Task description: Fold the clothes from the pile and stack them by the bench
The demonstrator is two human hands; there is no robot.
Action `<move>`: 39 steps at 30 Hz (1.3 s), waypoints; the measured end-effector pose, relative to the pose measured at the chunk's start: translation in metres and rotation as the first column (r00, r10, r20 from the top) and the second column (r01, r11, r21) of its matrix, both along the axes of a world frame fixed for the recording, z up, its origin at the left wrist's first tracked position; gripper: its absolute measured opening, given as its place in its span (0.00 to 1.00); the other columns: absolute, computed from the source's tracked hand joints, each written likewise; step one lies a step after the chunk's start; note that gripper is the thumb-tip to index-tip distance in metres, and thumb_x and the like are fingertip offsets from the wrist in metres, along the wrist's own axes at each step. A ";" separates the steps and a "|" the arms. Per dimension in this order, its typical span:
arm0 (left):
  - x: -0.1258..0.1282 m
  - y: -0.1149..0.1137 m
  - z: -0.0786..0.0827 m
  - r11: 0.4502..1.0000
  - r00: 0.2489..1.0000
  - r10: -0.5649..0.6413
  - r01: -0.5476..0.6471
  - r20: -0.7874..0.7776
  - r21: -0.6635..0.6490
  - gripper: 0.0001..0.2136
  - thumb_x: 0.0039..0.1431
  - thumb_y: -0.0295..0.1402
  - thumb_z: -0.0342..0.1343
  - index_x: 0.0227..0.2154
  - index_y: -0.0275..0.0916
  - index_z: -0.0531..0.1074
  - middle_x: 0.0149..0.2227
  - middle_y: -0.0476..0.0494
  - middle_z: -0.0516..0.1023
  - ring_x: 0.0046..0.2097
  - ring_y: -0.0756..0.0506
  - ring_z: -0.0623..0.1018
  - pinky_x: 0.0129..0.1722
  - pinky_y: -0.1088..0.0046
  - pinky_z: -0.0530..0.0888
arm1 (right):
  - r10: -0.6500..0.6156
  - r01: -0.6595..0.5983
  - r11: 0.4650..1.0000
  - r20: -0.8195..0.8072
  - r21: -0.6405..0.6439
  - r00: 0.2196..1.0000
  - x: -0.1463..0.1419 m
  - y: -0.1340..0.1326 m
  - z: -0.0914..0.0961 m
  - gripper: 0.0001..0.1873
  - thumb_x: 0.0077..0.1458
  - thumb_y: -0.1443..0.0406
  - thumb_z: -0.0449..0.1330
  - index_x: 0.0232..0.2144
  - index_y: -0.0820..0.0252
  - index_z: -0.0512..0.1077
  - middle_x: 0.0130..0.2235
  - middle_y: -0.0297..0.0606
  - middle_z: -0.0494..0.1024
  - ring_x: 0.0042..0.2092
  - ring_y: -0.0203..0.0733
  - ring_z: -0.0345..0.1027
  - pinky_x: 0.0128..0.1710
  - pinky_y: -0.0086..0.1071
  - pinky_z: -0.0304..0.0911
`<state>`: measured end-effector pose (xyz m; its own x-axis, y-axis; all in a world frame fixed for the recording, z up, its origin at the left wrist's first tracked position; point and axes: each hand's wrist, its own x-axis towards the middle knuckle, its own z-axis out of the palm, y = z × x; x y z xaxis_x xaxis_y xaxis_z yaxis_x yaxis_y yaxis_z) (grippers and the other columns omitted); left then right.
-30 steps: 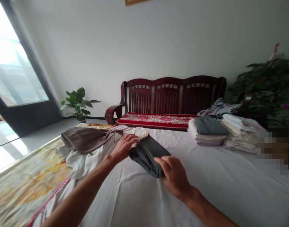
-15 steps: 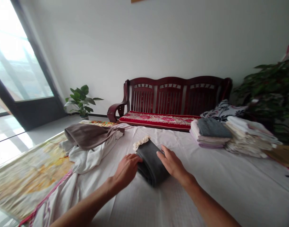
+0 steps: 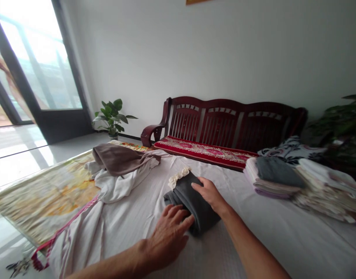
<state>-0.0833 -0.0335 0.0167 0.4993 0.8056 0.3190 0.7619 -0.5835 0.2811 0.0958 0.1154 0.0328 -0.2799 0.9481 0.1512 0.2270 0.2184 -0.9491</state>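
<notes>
A folded dark grey cloth (image 3: 195,205) with a cream lace edge (image 3: 178,177) lies on the white sheet (image 3: 271,232) in front of me. My right hand (image 3: 208,192) rests flat on top of it, fingers stretched out. My left hand (image 3: 169,236) lies open on the sheet at the cloth's near left side, fingertips touching its edge. Neither hand grips anything.
A heap of brown and white unfolded cloths (image 3: 120,170) lies at the left. Stacks of folded cloths (image 3: 271,176) stand at the right. Behind are a dark red wooden bench (image 3: 224,124), a potted plant (image 3: 112,116), a glass door (image 3: 41,69). A patterned mat (image 3: 47,193) spreads left.
My left hand has drawn back toward me along the cloth's left side. My right hand moved from the cloth's near end onto its top. The view swung left.
</notes>
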 end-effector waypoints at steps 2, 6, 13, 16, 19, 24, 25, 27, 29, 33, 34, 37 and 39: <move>-0.002 0.000 -0.002 1.000 1.000 -0.023 0.023 -0.004 0.000 0.26 0.59 0.32 0.58 0.60 0.51 0.61 0.60 0.44 0.70 0.64 0.36 0.63 0.65 0.49 0.56 | 0.042 -0.039 0.998 -0.065 0.040 0.997 -0.001 -0.007 0.005 0.22 0.52 0.53 0.61 0.45 0.60 0.74 0.41 0.39 0.82 0.42 0.48 0.75 0.44 0.39 0.69; -0.003 -0.001 -0.003 0.998 0.998 -0.062 0.062 -0.003 -0.004 0.25 0.61 0.35 0.57 0.61 0.52 0.61 0.61 0.45 0.70 0.65 0.36 0.62 0.66 0.47 0.53 | -0.073 0.022 0.982 0.265 0.188 0.961 -0.002 -0.016 0.006 0.20 0.55 0.57 0.59 0.49 0.57 0.74 0.44 0.41 0.82 0.47 0.49 0.75 0.49 0.40 0.67; -0.006 -0.002 0.003 0.998 0.998 -0.054 0.054 -0.023 0.018 0.24 0.58 0.33 0.60 0.58 0.53 0.66 0.62 0.42 0.67 0.61 0.35 0.67 0.60 0.51 0.63 | -0.119 -0.016 0.961 0.467 0.275 0.876 -0.005 -0.019 0.000 0.27 0.55 0.63 0.58 0.58 0.54 0.69 0.54 0.43 0.79 0.56 0.49 0.71 0.57 0.43 0.62; -0.007 0.004 0.003 0.998 0.998 0.047 -0.046 0.034 -0.034 0.24 0.57 0.30 0.58 0.57 0.52 0.66 0.60 0.41 0.68 0.55 0.37 0.72 0.55 0.55 0.69 | 0.047 -0.080 0.975 0.160 0.208 0.986 -0.003 -0.015 -0.005 0.28 0.55 0.62 0.57 0.58 0.56 0.68 0.58 0.41 0.75 0.58 0.47 0.69 0.59 0.41 0.62; -0.006 0.013 0.000 0.981 0.973 0.192 -0.186 0.131 -0.051 0.28 0.56 0.25 0.54 0.61 0.48 0.62 0.64 0.36 0.64 0.59 0.36 0.71 0.53 0.55 0.71 | 0.105 -0.104 0.984 -0.002 0.147 0.994 0.000 -0.013 -0.009 0.27 0.57 0.59 0.56 0.58 0.57 0.67 0.58 0.41 0.75 0.57 0.47 0.70 0.58 0.41 0.64; -0.012 0.021 -0.006 0.958 0.943 0.274 -0.286 0.189 0.034 0.33 0.51 0.17 0.48 0.60 0.47 0.64 0.68 0.36 0.58 0.60 0.37 0.71 0.52 0.56 0.72 | -0.002 -0.071 0.973 0.319 0.219 0.948 0.001 -0.018 -0.009 0.27 0.59 0.59 0.55 0.60 0.53 0.66 0.58 0.39 0.76 0.58 0.47 0.69 0.59 0.41 0.62; -0.015 0.022 -0.006 0.958 0.940 0.269 -0.284 0.212 0.043 0.32 0.50 0.16 0.47 0.57 0.47 0.66 0.65 0.38 0.63 0.58 0.39 0.73 0.51 0.59 0.72 | -0.044 -0.064 0.967 0.409 0.246 0.912 -0.001 -0.020 -0.008 0.27 0.60 0.60 0.55 0.61 0.54 0.65 0.57 0.40 0.76 0.58 0.47 0.69 0.58 0.41 0.62; -0.023 0.023 -0.006 0.953 0.920 0.266 -0.296 0.290 0.066 0.27 0.49 0.15 0.45 0.48 0.46 0.72 0.57 0.44 0.73 0.52 0.43 0.77 0.49 0.63 0.73 | -0.156 -0.032 0.949 0.551 0.315 0.820 -0.006 -0.025 -0.004 0.29 0.60 0.62 0.55 0.63 0.59 0.63 0.55 0.46 0.78 0.56 0.49 0.71 0.57 0.42 0.62; -0.029 0.025 -0.003 0.939 0.884 0.256 -0.324 0.391 0.117 0.21 0.50 0.16 0.44 0.39 0.44 0.74 0.48 0.47 0.78 0.47 0.45 0.77 0.48 0.65 0.72 | -0.270 -0.013 0.914 0.633 0.405 0.726 -0.012 -0.031 0.001 0.29 0.60 0.63 0.56 0.63 0.63 0.63 0.53 0.50 0.78 0.54 0.51 0.72 0.57 0.43 0.61; -0.028 0.029 0.015 0.932 0.871 0.108 -0.256 0.479 0.257 0.14 0.63 0.23 0.44 0.39 0.43 0.74 0.46 0.44 0.80 0.50 0.44 0.76 0.55 0.62 0.68 | -0.398 -0.074 0.810 0.638 0.581 0.659 -0.019 -0.044 0.006 0.27 0.62 0.64 0.54 0.62 0.63 0.64 0.58 0.50 0.73 0.60 0.52 0.66 0.63 0.48 0.54; -0.025 0.032 0.021 0.934 0.886 0.079 -0.225 0.456 0.277 0.14 0.66 0.25 0.44 0.42 0.43 0.74 0.48 0.43 0.79 0.53 0.43 0.75 0.58 0.60 0.66 | -0.415 -0.084 0.788 0.628 0.609 0.659 -0.020 -0.047 0.006 0.28 0.62 0.63 0.53 0.63 0.64 0.63 0.61 0.51 0.71 0.63 0.53 0.62 0.64 0.49 0.51; -0.013 0.045 0.029 0.949 0.948 0.101 -0.182 0.301 0.257 0.17 0.69 0.33 0.45 0.57 0.45 0.68 0.60 0.43 0.73 0.64 0.40 0.66 0.67 0.52 0.54 | -0.401 -0.127 0.773 0.634 0.622 0.661 -0.021 -0.058 -0.001 0.30 0.65 0.60 0.49 0.66 0.64 0.58 0.67 0.50 0.61 0.69 0.53 0.49 0.68 0.52 0.43; -0.009 0.058 0.024 0.958 0.970 0.171 -0.205 0.175 0.202 0.19 0.69 0.36 0.47 0.61 0.47 0.65 0.65 0.43 0.67 0.69 0.37 0.58 0.68 0.47 0.47 | -0.355 -0.155 0.808 0.679 0.568 0.642 -0.022 -0.062 -0.008 0.31 0.65 0.58 0.48 0.67 0.64 0.56 0.69 0.49 0.57 0.71 0.52 0.44 0.69 0.52 0.41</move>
<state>-0.0923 0.0240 0.0411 0.2763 0.7830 0.5573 0.8213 -0.4935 0.2862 0.0742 0.0532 0.0248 -0.4405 0.7941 0.4188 0.8242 0.5426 -0.1620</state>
